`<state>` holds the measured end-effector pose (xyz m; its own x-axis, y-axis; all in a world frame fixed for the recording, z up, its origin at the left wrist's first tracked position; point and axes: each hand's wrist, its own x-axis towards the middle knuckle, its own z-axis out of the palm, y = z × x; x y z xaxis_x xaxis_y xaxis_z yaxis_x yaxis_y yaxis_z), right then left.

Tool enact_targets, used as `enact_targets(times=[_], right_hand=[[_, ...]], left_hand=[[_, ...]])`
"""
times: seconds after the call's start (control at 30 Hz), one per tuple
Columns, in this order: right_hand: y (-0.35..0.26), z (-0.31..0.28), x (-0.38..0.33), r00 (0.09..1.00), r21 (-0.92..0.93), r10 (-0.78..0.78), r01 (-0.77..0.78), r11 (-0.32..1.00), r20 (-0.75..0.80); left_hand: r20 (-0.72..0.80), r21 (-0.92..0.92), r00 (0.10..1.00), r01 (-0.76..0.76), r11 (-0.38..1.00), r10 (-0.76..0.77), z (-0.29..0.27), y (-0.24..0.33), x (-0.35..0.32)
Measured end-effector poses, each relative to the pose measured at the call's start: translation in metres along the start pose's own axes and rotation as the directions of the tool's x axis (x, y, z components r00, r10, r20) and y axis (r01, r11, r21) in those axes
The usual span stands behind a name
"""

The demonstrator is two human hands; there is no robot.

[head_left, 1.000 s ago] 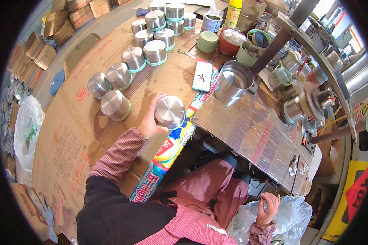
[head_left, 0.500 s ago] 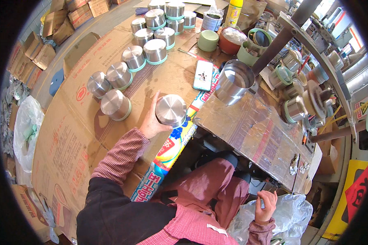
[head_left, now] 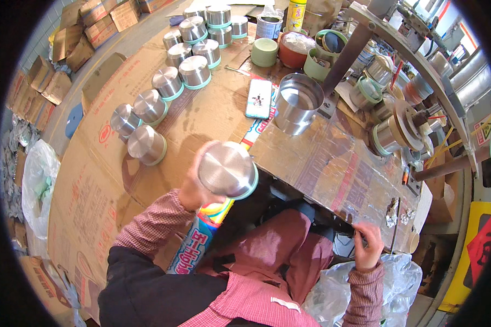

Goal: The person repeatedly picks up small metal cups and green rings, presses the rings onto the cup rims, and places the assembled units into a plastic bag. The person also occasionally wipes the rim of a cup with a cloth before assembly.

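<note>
Round steel container (head_left: 227,169), pale green rim band, shiny base facing up, tilted, held above cardboard-covered table edge.

My left hand (head_left: 193,188) grips a steel canister (head_left: 227,170) bottom-up; my right hand (head_left: 369,248) touches the counter (head_left: 333,169) edge.

Place: a small metalware workshop, a hand-assembly bench.
Floor covering: flattened cardboard sheets (head_left: 93,185) spread as the work surface.
Stock: rows of identical steel canisters (head_left: 169,82) with pale green rims, standing upside down on the cardboard.
Bench: a worn metal-topped table (head_left: 338,169) with an open steel cup (head_left: 297,103) on it.
Machinery: a metal frame with spindles, rollers and wiring (head_left: 409,114) at the right.
Storage: stacked cardboard boxes (head_left: 98,16) along the far edge; plastic bags (head_left: 38,185) of parts.
</note>
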<state>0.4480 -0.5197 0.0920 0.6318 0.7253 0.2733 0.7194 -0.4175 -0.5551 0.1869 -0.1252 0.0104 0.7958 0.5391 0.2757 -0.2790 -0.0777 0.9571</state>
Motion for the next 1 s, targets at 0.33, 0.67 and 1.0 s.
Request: enact_targets(times=[0.33, 0.67, 1.0], right_hand=[[0.175, 0.025, 0.163, 0.795, 0.565, 0.465, -0.192, 0.802, -0.390], [0.183, 0.055, 0.249, 0.801, 0.590, 0.362, -0.013, 0.807, -0.477], [0.148, 0.056, 0.246, 0.764, 0.625, 0.389, 0.024, 0.780, -0.515]], left_hand=[[0.123, -0.107, 0.984, 0.139, 0.985, -0.125, 0.090, -0.001, -0.010], [0.096, -0.051, 0.982, 0.167, 0.985, -0.162, 0.099, 0.002, -0.029], [0.124, -0.158, 0.976, 0.198, 0.967, -0.180, 0.126, 0.009, -0.004]])
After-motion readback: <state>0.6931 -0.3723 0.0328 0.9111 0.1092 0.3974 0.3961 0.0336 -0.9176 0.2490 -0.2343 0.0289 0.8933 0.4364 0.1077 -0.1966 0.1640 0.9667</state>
